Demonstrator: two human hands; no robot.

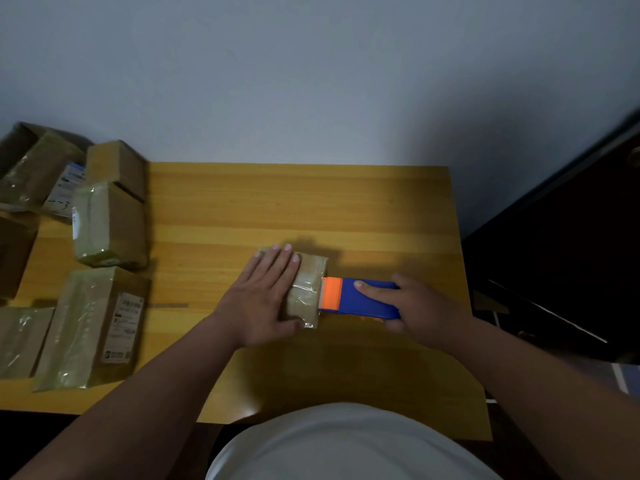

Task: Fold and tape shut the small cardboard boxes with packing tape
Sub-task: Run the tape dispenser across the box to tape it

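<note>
A small cardboard box (310, 289), partly wrapped in shiny clear tape, lies in the middle of the wooden table (277, 202). My left hand (265, 294) presses flat on its top with straight fingers and covers the box's left half. My right hand (412, 306) grips a blue and orange tape dispenser (360, 299), forefinger laid along its top. The dispenser's toothed orange end touches the box's right edge, where a strip of tape runs across the box.
Several taped cardboard boxes (110, 226) are piled along the table's left side, some with white labels (123, 327). A grey wall rises behind the table. Dark furniture (554, 254) stands at the right. Bare tabletop lies behind the box.
</note>
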